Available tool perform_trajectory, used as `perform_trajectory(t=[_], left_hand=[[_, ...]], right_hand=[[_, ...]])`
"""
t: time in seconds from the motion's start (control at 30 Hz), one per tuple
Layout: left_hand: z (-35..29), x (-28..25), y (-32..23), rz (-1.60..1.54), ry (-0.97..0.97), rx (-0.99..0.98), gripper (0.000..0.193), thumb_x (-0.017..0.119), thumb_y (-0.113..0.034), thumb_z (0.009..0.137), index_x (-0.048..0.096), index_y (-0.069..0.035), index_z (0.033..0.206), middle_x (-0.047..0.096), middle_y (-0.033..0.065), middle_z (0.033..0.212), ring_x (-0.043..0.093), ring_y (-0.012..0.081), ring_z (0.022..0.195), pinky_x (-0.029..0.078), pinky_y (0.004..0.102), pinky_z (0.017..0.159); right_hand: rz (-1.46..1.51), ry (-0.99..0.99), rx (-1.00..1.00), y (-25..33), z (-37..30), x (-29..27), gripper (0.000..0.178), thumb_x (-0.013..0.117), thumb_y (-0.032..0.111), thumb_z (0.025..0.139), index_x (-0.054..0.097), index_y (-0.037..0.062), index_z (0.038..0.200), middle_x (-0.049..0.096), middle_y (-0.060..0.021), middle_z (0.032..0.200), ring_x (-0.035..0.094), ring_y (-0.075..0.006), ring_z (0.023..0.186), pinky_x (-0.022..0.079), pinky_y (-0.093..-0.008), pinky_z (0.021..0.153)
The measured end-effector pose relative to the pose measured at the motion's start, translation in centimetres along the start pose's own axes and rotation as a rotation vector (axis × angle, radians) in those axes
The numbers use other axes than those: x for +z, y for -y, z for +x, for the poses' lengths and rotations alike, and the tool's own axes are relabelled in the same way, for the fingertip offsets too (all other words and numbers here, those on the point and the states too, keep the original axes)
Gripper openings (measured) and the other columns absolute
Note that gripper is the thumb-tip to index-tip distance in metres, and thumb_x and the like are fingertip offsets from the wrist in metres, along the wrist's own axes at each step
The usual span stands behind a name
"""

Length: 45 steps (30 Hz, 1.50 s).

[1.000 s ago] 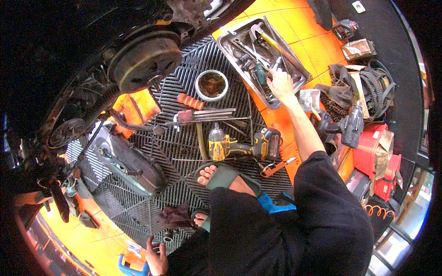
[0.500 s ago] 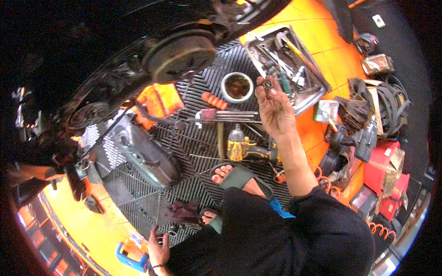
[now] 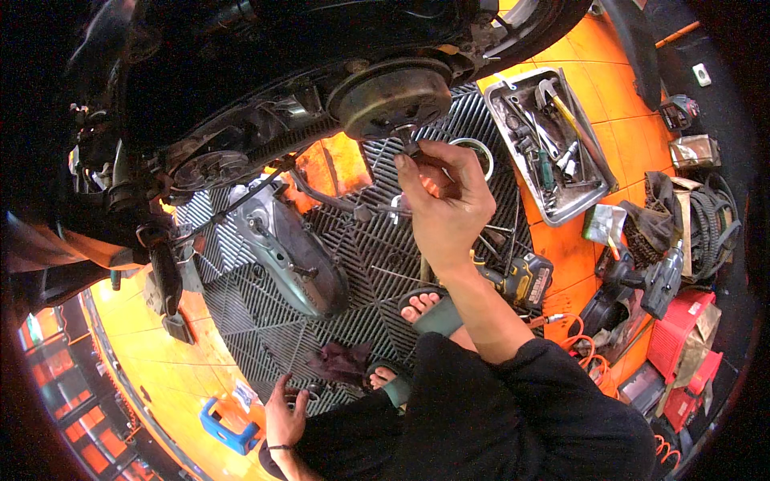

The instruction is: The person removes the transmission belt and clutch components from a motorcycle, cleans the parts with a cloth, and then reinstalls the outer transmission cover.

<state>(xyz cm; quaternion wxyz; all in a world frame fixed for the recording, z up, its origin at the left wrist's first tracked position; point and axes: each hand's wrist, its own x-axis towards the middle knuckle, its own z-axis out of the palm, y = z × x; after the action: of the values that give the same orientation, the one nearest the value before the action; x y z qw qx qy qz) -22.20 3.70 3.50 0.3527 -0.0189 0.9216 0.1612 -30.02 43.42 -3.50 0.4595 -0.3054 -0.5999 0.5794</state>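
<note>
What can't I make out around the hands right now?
All in the head view:
Small dark part: mostly covered by the right hand; its shape is unclear.
Round container: partly hidden behind that hand.
Yellow-black power tool: front hidden behind the right wrist.
Vehicle: upper body lost in darkness, cut off by the top edge.

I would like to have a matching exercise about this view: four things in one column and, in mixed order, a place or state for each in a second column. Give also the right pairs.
Things:
1. right hand
2. metal tray
3. blue plastic piece
4. cloth

Places or states:
A. lies crumpled on the dark ribbed mat
B. pinches a small dark part close to the round drum
C. contains a hammer and other tools
D. on the orange floor, to the left of the left hand

Right pairs: 1-B, 2-C, 3-D, 4-A
</note>
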Motion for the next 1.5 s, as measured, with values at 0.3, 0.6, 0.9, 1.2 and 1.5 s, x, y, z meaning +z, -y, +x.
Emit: perform_trajectory(t=[0.3, 0.6, 0.9, 1.2, 1.5], left_hand=[[0.2, 0.0, -0.1, -0.001, 0.009, 0.013, 0.049, 0.068, -0.014, 0.092, 0.052, 0.001, 0.135, 0.072, 0.018, 0.095, 0.072, 0.0298, 0.088, 0.055, 0.0389, 0.08], [0.5, 0.1, 0.8, 0.049, 0.016, 0.015, 0.051, 0.068, -0.019, 0.093, 0.051, -0.002, 0.138, 0.071, 0.0178, 0.097, 0.07, 0.0293, 0.09, 0.055, 0.0385, 0.078], [0.8, 0.7, 2.4, 0.085, 0.058, 0.026, 0.051, 0.067, -0.02, 0.094, 0.051, -0.004, 0.14, 0.071, 0.0167, 0.092, 0.069, 0.0265, 0.08, 0.055, 0.0381, 0.072], [0.8, 0.6, 3.3, 0.132, 0.1, 0.01, 0.052, 0.068, -0.017, 0.094, 0.05, -0.002, 0.14, 0.072, 0.0175, 0.093, 0.07, 0.0254, 0.083, 0.055, 0.0366, 0.073], [0.2, 1.1, 6.2, 0.125, 0.086, 0.026, 0.052, 0.067, -0.019, 0.095, 0.048, -0.005, 0.141, 0.071, 0.0172, 0.093, 0.068, 0.027, 0.08, 0.053, 0.0378, 0.068]], right_hand=[[-0.153, -0.122, -0.252, -1.3, 0.5, 1.2, 0.018, 0.08, 0.002, 0.082, 0.068, -0.0027, 0.095, 0.072, -0.0118, 0.092, 0.073, -0.0177, 0.08, 0.059, -0.0271, 0.07], [0.824, 0.183, 1.073, 1.5, 1.4, 0.8, 0.069, 0.033, 0.057, 0.106, 0.059, -0.0069, 0.106, 0.066, -0.0175, 0.086, 0.066, -0.0256, 0.064, 0.055, -0.0346, 0.054], [0.863, 0.228, 1.039, 1.4, 0.9, 1.0, 0.051, 0.044, 0.054, 0.104, 0.06, 0.0059, 0.095, 0.059, -0.0056, 0.07, 0.047, -0.0131, 0.047, 0.032, -0.0267, 0.044], [0.503, 0.142, 0.939, -3.1, 1.6, -2.7, 0.057, 0.044, 0.056, 0.103, 0.064, 0.0046, 0.089, 0.063, -0.0078, 0.067, 0.053, -0.013, 0.051, 0.036, -0.0282, 0.044], [-1.044, -0.077, 0.268, -15.9, 12.1, -21.1, 0.035, 0.071, 0.033, 0.087, 0.071, 0.0041, 0.108, 0.075, -0.0136, 0.089, 0.072, -0.0317, 0.09, 0.054, -0.0438, 0.083]])
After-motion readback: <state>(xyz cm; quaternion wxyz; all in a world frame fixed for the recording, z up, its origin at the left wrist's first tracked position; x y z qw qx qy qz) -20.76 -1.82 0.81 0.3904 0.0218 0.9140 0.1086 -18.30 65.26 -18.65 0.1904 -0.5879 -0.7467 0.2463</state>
